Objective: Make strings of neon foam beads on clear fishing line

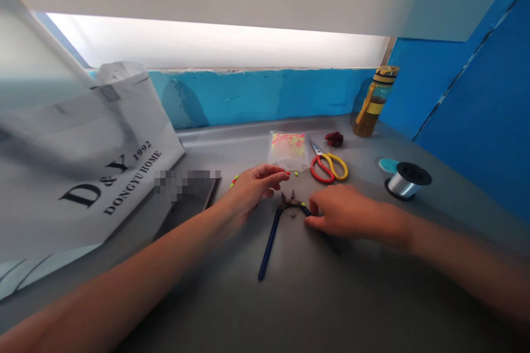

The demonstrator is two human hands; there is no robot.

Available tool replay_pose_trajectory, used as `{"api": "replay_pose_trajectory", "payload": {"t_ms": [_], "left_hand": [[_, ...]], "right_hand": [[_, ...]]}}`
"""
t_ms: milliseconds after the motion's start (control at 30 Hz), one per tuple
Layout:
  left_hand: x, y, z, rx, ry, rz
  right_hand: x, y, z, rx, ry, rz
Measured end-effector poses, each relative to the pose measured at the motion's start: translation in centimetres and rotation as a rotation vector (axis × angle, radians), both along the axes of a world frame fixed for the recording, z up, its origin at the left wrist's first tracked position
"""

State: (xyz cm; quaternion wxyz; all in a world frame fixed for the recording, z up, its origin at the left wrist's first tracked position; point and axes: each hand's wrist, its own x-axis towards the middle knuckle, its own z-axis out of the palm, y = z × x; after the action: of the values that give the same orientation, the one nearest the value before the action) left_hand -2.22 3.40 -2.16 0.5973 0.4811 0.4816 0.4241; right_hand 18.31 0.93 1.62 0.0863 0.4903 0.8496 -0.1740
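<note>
Forearms (128,265) reach in over the grey desk (232,309) from seven and four o'clock. The left hand (253,190) pinches a red bead (287,173) between thumb and forefinger, at ten o'clock from the right hand (342,210). That hand's fingers curl at the pliers' (286,205) right handle; I cannot tell whether they grip anything. The bead is tiny and bright; the pliers are blue-handled, metal jaws parted towards twelve.

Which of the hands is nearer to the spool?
Right. The right hand is left of the spool; the left hand is much farther left, near the pliers.
</note>
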Motion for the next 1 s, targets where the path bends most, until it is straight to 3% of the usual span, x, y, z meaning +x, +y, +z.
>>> {"api": "replay_pose_trajectory", "payload": {"t_ms": [133,233,433,600,800,1000], "left_hand": [[0.0,0.0,0.0,-0.017,-0.014,0.015],[0.0,0.0,0.0,-0.021,-0.028,0.016],[-0.1,-0.1,-0.2,-0.009,-0.006,0.003],[-0.1,0.0,-0.3,-0.021,0.027,0.012],[-0.1,-0.1,-0.2,-0.046,0.009,-0.013],[0.0,-0.4,-0.1,-0.102,0.025,-0.061]], "right_hand": [[-0.3,-0.3,0.2,-0.019,-0.053,0.025],[-0.4,-0.5,0.7,-0.171,-0.006,0.070],[0.0,-0.7,2.2,-0.480,0.296,0.087],[0.9,-0.3,4.1,-0.499,0.480,0.057],[1.5,-0.2,5.3,-0.124,0.613,-0.064],[1.7,-0.4,6.2,0.321,0.460,-0.224]]}}
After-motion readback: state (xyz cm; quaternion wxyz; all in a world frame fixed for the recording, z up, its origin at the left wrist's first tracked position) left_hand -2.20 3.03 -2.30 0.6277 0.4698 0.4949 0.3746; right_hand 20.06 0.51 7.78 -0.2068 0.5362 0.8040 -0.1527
